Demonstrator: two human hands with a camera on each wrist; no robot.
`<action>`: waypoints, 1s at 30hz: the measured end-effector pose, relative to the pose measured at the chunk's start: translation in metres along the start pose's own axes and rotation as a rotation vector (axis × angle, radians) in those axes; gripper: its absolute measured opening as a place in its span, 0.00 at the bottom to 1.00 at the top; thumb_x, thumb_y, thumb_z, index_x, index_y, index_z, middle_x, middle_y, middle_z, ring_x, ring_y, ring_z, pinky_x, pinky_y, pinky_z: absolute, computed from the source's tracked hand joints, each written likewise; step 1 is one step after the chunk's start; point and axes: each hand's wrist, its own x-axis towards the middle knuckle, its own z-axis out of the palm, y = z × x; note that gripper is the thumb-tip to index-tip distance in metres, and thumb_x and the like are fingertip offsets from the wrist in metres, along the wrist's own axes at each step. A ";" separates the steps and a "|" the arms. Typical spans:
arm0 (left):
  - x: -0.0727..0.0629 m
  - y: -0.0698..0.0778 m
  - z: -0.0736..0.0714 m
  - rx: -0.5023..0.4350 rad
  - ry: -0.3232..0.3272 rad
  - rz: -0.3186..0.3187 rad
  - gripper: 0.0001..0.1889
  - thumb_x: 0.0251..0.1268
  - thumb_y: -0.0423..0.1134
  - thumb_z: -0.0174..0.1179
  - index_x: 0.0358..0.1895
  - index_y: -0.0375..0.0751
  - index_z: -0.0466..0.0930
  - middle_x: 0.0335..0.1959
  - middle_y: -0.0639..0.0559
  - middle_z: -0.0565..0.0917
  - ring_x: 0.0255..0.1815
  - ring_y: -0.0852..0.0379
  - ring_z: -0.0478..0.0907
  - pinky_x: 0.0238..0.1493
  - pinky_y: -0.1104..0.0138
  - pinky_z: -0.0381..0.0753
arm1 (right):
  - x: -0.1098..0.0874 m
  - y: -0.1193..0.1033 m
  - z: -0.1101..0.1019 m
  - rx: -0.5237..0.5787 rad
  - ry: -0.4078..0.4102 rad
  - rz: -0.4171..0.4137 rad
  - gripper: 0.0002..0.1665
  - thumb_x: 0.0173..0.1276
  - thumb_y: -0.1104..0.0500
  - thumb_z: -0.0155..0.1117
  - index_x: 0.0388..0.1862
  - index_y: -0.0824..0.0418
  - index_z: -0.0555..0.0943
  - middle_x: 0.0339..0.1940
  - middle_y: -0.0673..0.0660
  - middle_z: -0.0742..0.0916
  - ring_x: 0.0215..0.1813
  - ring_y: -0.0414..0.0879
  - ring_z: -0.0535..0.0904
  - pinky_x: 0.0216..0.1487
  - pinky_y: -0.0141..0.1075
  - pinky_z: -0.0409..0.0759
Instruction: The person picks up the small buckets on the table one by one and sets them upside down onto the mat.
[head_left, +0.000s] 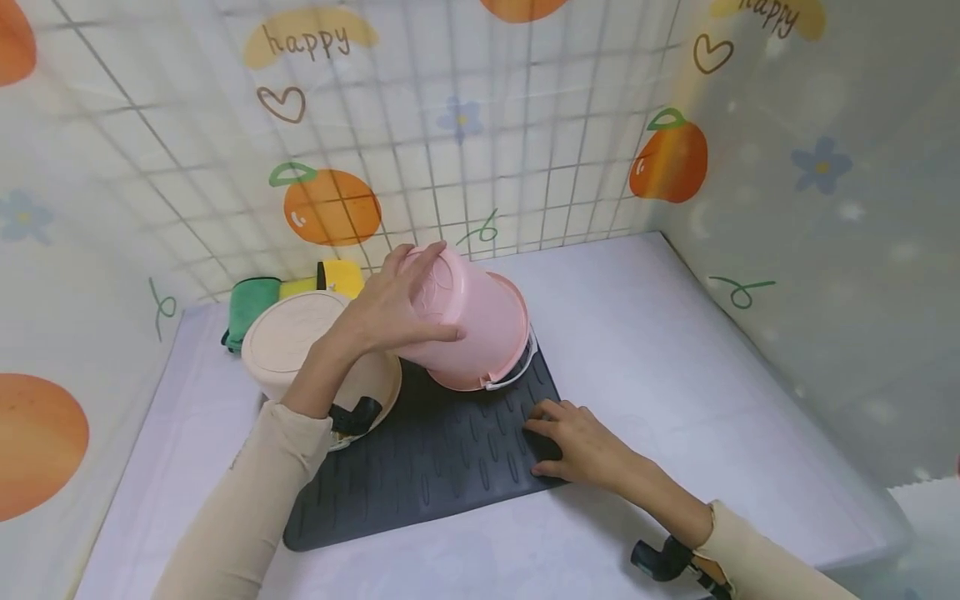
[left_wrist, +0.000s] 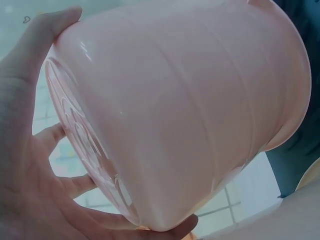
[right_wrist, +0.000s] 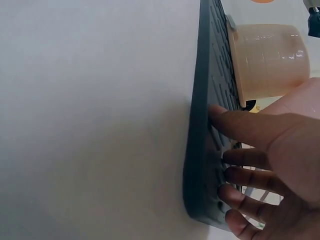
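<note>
My left hand (head_left: pixel 386 308) grips a pink bucket (head_left: pixel 487 325) round its base, thumb and fingers spread over the sides. The bucket is tipped, its base up towards me and its rim low over the dark ridged mat (head_left: pixel 442 475); whether the rim touches the mat I cannot tell. Its white handle (head_left: pixel 517 367) hangs at the rim. In the left wrist view the pink bucket (left_wrist: pixel 170 110) fills most of the picture. My right hand (head_left: pixel 581 446) rests with loosely bent fingers on the mat's right edge. The right wrist view has its thumb and fingertips on the mat (right_wrist: pixel 197 150).
A cream bucket (head_left: pixel 285 346) stands upside down on the mat's left part, close to my left forearm. Behind it lie a green cloth-like item (head_left: pixel 255 308) and a yellow one (head_left: pixel 343 277). A printed curtain (head_left: pixel 465 175) hangs behind the white table (head_left: pixel 637 333).
</note>
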 end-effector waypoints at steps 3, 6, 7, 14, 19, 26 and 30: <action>0.001 0.000 -0.003 0.012 -0.028 -0.022 0.60 0.42 0.77 0.67 0.80 0.72 0.44 0.80 0.44 0.46 0.71 0.29 0.58 0.59 0.34 0.68 | 0.001 0.000 0.000 0.006 -0.004 -0.003 0.35 0.55 0.46 0.80 0.58 0.63 0.84 0.54 0.53 0.79 0.51 0.49 0.75 0.44 0.41 0.73; 0.002 -0.001 -0.004 0.019 -0.051 -0.039 0.60 0.42 0.76 0.67 0.80 0.73 0.44 0.80 0.44 0.45 0.71 0.28 0.57 0.58 0.34 0.68 | 0.001 0.000 0.001 0.010 -0.008 -0.003 0.34 0.56 0.46 0.80 0.58 0.61 0.84 0.54 0.53 0.78 0.51 0.49 0.74 0.43 0.40 0.72; 0.002 -0.001 -0.004 0.024 -0.055 -0.042 0.60 0.42 0.76 0.67 0.80 0.73 0.44 0.80 0.44 0.46 0.71 0.28 0.57 0.57 0.34 0.69 | 0.001 0.000 0.001 0.009 -0.011 0.000 0.34 0.56 0.46 0.79 0.59 0.60 0.84 0.55 0.53 0.78 0.51 0.48 0.74 0.43 0.40 0.72; 0.005 0.002 0.001 0.084 -0.084 -0.054 0.59 0.41 0.77 0.66 0.80 0.75 0.43 0.80 0.45 0.46 0.68 0.25 0.60 0.51 0.36 0.73 | 0.001 0.001 0.001 0.015 -0.021 0.011 0.34 0.56 0.45 0.79 0.59 0.59 0.84 0.56 0.54 0.78 0.52 0.50 0.74 0.45 0.42 0.72; 0.009 0.008 0.003 0.109 -0.107 -0.065 0.60 0.42 0.77 0.65 0.80 0.74 0.42 0.80 0.44 0.46 0.67 0.25 0.61 0.54 0.35 0.72 | 0.000 0.002 0.001 0.016 -0.026 0.019 0.34 0.56 0.45 0.79 0.59 0.59 0.84 0.56 0.54 0.78 0.52 0.50 0.74 0.45 0.42 0.72; 0.015 0.014 0.003 0.165 -0.152 -0.085 0.60 0.42 0.80 0.63 0.80 0.74 0.41 0.80 0.44 0.47 0.66 0.22 0.61 0.55 0.32 0.69 | 0.001 0.001 0.002 0.022 -0.022 0.015 0.34 0.57 0.46 0.79 0.59 0.59 0.84 0.56 0.54 0.78 0.53 0.50 0.74 0.45 0.42 0.72; 0.019 0.014 0.002 0.179 -0.182 -0.097 0.60 0.42 0.80 0.62 0.80 0.74 0.41 0.80 0.44 0.47 0.66 0.19 0.60 0.58 0.29 0.64 | 0.001 0.001 0.002 0.028 -0.020 0.020 0.33 0.57 0.46 0.79 0.59 0.59 0.84 0.56 0.54 0.78 0.53 0.50 0.74 0.45 0.42 0.72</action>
